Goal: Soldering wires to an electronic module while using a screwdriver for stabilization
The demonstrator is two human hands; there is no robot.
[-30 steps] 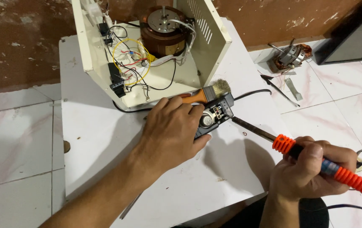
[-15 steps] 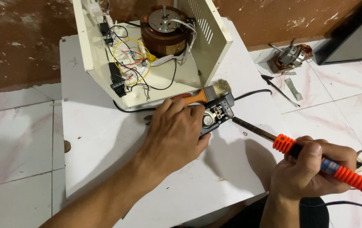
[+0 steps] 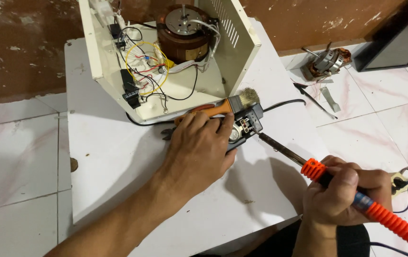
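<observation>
I see my left hand (image 3: 199, 147) pressing a small black plastic part (image 3: 247, 124) flat on the white table (image 3: 109, 162); my right hand (image 3: 344, 195) is clenched around a ribbed orange soldering iron (image 3: 380, 214), metal tip touching the part.

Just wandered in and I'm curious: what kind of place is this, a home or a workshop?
Probably an informal electrical repair spot on a tiled floor. An opened appliance casing shows its coil and wiring, the right hand holds a soldering iron, and a stripped motor lies nearby.
</observation>
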